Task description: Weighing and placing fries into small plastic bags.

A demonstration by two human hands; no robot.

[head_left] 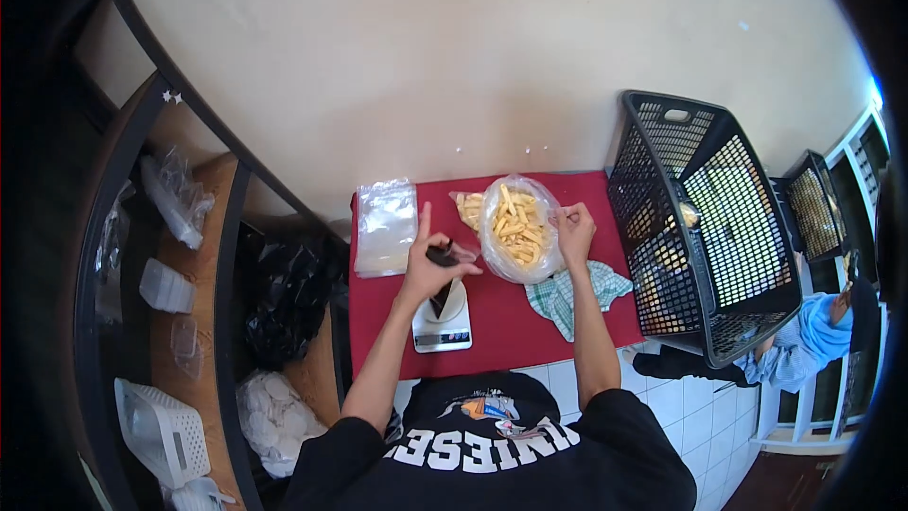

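Note:
My left hand (pixel 430 260) grips a dark object (pixel 439 255), its exact kind unclear, above a white digital scale (pixel 442 339); the index finger points upward. My right hand (pixel 573 227) pinches the rim of an open clear plastic bag of pale yellow sticks, like fries (pixel 515 232). A smaller bag of the same sticks (pixel 470 210) lies just left of it. A stack of clear empty bags (pixel 383 227) lies at the left of the red-covered table (pixel 492 360). A green checked cloth (pixel 577 303) is beside my right forearm.
A large black crate (pixel 662 293) stands at the table's right, a smaller one (pixel 813 203) beyond. Left are shelves (pixel 222 322) with plastic containers, a white basket (pixel 161 431) and black bags (pixel 288 293). A wall runs behind the table. A person in light blue (pixel 813 341) is at far right.

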